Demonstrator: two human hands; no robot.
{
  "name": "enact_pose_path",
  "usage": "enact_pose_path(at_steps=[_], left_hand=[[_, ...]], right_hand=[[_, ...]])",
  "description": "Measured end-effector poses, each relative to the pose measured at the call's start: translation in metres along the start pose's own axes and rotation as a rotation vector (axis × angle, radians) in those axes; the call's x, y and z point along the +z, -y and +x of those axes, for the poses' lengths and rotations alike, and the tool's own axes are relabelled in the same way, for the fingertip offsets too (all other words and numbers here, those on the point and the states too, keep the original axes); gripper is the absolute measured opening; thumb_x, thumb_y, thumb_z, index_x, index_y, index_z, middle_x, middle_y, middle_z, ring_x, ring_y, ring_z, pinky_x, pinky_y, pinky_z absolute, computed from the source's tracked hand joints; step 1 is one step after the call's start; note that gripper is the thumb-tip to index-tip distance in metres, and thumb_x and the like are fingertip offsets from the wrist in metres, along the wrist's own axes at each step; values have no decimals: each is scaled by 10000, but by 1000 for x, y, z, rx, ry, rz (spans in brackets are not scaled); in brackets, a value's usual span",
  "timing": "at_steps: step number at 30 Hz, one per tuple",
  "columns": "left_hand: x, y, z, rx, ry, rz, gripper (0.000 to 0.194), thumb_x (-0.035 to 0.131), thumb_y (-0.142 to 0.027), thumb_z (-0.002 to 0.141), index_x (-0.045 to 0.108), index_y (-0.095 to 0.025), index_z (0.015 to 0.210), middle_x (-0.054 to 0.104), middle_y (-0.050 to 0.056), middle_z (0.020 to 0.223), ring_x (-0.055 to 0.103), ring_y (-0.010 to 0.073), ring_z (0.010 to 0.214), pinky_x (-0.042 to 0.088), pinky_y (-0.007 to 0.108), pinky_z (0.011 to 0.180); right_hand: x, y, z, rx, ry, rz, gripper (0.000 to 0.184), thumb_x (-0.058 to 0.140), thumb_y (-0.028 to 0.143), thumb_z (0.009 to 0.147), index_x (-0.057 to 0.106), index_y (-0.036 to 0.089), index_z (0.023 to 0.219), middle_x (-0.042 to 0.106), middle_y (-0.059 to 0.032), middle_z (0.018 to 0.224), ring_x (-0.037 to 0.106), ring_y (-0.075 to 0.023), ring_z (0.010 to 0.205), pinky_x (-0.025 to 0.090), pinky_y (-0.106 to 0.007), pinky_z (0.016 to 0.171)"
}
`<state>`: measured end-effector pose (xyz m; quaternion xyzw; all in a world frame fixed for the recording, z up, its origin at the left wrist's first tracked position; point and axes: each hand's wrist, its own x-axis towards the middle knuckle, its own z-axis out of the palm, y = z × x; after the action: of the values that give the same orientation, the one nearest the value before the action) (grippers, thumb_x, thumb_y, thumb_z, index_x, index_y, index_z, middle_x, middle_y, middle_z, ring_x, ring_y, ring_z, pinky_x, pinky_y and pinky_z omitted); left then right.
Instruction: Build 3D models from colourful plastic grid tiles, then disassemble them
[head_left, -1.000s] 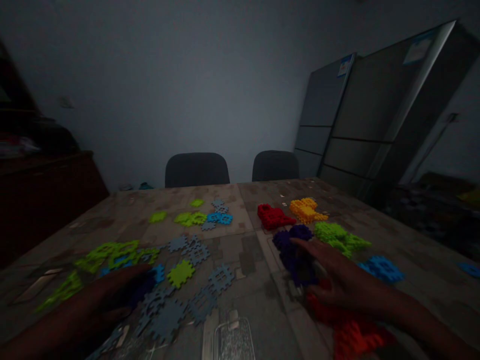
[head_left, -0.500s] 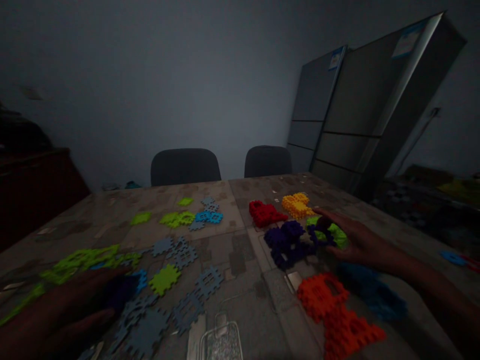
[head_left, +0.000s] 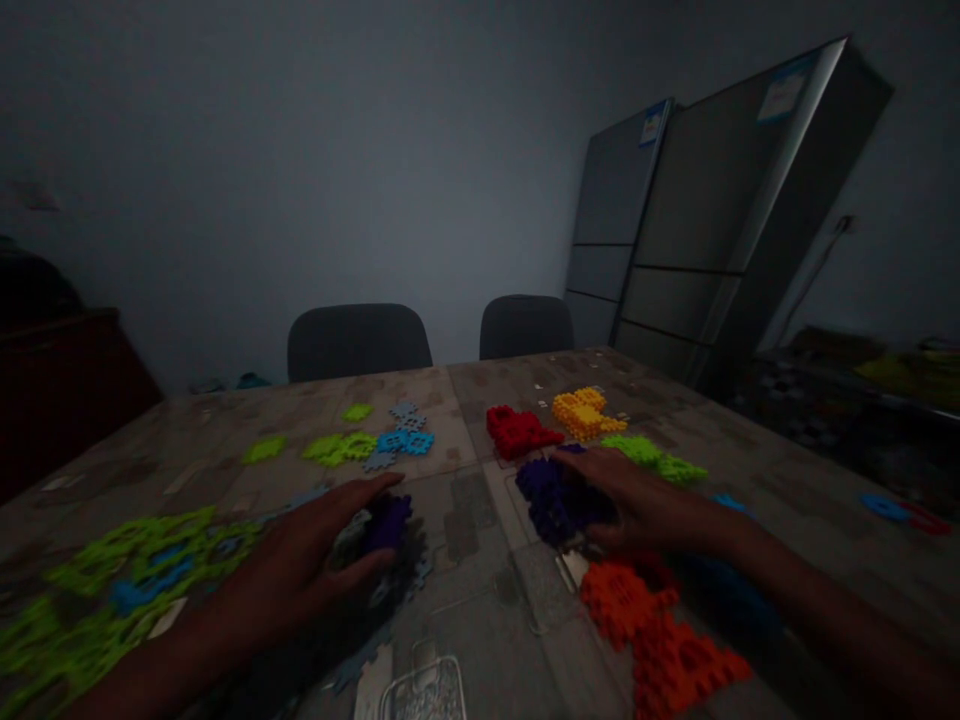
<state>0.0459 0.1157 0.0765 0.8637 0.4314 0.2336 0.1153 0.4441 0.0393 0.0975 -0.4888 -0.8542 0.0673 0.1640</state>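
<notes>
Two bare hands rest over a patterned tabletop (head_left: 495,600). The left hand (head_left: 300,565) has its fingers (head_left: 352,490) curved around a small purple interlocking plastic piece (head_left: 387,524), but blur hides whether they grip it. Grey tiles (head_left: 352,665) lie beneath and nearer the camera. The right hand (head_left: 641,505) rests its extended, unclenched fingers (head_left: 577,460) on the right end of a purple tile cluster (head_left: 551,500), whose long axis runs roughly from 10 to 4 o'clock. From that hand, a red tile clump (head_left: 517,432) sits at 11 o'clock, a yellow clump (head_left: 589,415) at 12, lime tiles (head_left: 652,458) at 1, and an orange-red tile stack (head_left: 660,640) at 6. A spread of lime-green tiles (head_left: 127,580) lies at the left hand's 9 o'clock.
</notes>
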Motion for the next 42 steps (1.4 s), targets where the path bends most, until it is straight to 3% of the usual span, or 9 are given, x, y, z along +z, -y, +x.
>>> enact_pose_path(at_steps=[7,15,19,24,28,33,38,42], left_hand=[[28,-23,39,71,54,-129,602,601,-472,851,511,-253,1405,627,97,1360,612,314,1212,479,510,1044],[46,-25,50,61,117,-164,610,621,-450,842,511,-260,1411,556,94,1442,549,327,1279,437,523,1072],[54,-25,54,55,112,-189,633,631,-451,847,493,-230,1423,585,126,1399,564,326,1250,442,522,1052],[64,-56,75,55,92,-160,613,692,-348,835,511,-186,1399,664,136,1261,630,300,1129,483,454,981],[80,-92,102,61,94,-124,625,740,-302,821,515,-193,1394,646,124,1308,626,289,1146,488,407,971],[99,-123,126,46,102,-103,623,766,-334,807,533,-212,1373,662,107,1288,628,308,1161,499,408,958],[103,-130,134,5,96,-66,574,757,-394,814,575,-201,1323,703,114,1201,658,337,1093,526,412,871],[98,-118,132,19,92,-64,342,641,-286,900,644,-221,1235,713,86,1190,663,285,1077,507,359,884]], right_hand=[[13,-14,19,-43,97,42,875,704,181,721,350,242,1518,566,-127,1329,517,-321,1173,379,-505,1057],[11,-13,23,-53,150,36,896,694,154,729,326,203,1544,569,-134,1345,523,-337,1178,353,-516,1073],[6,-13,22,-54,161,33,913,775,224,749,331,238,1546,565,-123,1375,497,-357,1229,319,-514,1110],[-5,-22,7,39,12,-52,670,665,254,886,401,291,1500,548,-98,1422,469,-324,1292,350,-524,1081],[-11,-25,-9,49,-133,-120,506,580,306,955,466,298,1448,610,-88,1359,535,-307,1236,380,-530,1050],[-8,-21,-21,58,-145,-102,405,587,281,938,568,292,1343,665,-82,1242,587,-282,1140,419,-508,1021],[-3,-19,-28,80,-134,-62,382,572,254,950,562,304,1329,646,-71,1231,557,-262,1152,417,-486,1017],[-2,-22,-28,83,-117,-52,343,535,228,964,583,285,1298,663,-71,1171,579,-251,1085,422,-464,980]])
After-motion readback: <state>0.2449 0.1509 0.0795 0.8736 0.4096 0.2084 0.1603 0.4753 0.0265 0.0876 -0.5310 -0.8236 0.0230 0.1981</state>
